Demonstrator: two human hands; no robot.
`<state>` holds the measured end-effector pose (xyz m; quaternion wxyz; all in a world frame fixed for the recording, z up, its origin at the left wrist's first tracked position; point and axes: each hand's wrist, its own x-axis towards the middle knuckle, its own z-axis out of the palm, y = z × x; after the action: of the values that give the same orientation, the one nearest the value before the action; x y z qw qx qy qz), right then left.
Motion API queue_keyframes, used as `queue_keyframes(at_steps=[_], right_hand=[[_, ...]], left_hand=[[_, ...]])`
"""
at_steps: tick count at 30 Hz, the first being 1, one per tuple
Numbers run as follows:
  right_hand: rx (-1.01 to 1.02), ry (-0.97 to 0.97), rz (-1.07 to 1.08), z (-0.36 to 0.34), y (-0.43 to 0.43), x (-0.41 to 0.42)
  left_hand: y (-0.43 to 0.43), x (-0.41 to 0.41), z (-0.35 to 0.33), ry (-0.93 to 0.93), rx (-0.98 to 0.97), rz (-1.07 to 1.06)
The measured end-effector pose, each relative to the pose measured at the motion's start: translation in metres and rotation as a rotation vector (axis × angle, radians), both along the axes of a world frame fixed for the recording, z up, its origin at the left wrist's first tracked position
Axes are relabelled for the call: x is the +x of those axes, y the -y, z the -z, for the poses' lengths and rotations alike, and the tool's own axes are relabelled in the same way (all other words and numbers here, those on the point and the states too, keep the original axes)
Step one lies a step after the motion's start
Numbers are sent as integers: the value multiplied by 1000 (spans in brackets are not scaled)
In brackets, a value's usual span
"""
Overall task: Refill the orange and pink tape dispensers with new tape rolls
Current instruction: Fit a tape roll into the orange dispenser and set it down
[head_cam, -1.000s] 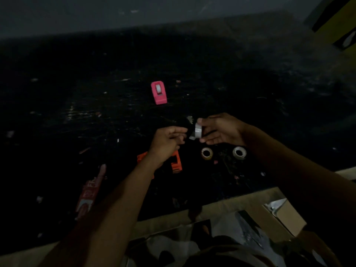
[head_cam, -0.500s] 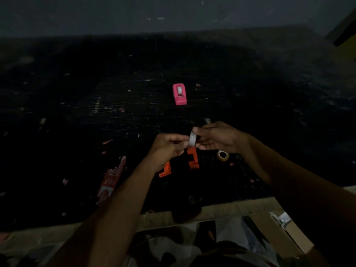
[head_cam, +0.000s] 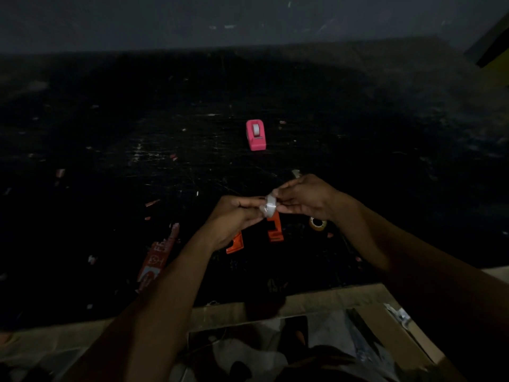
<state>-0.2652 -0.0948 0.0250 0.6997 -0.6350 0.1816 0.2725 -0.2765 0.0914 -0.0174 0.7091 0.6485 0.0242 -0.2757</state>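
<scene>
A small clear tape roll [head_cam: 270,207] is held between my left hand [head_cam: 237,216] and my right hand [head_cam: 303,197], both pinching it above the dark table. Under my hands lies the orange dispenser [head_cam: 275,230], partly hidden, with another orange piece [head_cam: 235,244] showing below my left wrist. The pink dispenser [head_cam: 256,134] stands farther back in the middle of the table with a white roll in it. A brownish tape roll [head_cam: 317,223] lies flat just right of the orange dispenser, half covered by my right wrist.
The black table [head_cam: 137,161] is scratched and littered with small scraps. A red and white wrapper [head_cam: 158,256] lies at the left of my left arm. An open cardboard box [head_cam: 385,326] with papers sits below the table's near edge.
My hands came together; the left hand now also pinches the roll that the right hand held alone. The view shifted, so the dispensers appear farther right. One loose roll is now hidden.
</scene>
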Motion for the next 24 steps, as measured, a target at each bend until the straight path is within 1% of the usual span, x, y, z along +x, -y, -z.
queue_keyframes(at_steps=[4, 7, 9, 10, 12, 14, 16, 18, 24], right_hand=[[11, -23, -24, 2, 3, 2], [-5, 1, 3, 6, 0, 3], [-102, 41, 37, 13, 0, 5], [-200, 62, 27, 18, 2, 6], [-420, 95, -64, 30, 7, 6], [-549, 133, -210, 45, 13, 3], [-585, 186, -350, 57, 17, 0], [-597, 234, -437, 64, 18, -1], [-666, 328, -528, 71, 15, 5]], left_hand=[[-1, -4, -2, 23, -13, 31], [3, -6, 1, 77, 59, -41], [4, -6, 6, 77, 97, -131], [4, -6, 8, 59, 94, -174], [1, -4, 12, 1, 52, -218], [-4, -2, 15, -40, 39, -187], [-7, -1, 18, -58, 52, -152], [-7, -1, 23, -72, 54, -146], [-2, 4, 34, -76, 54, -155]])
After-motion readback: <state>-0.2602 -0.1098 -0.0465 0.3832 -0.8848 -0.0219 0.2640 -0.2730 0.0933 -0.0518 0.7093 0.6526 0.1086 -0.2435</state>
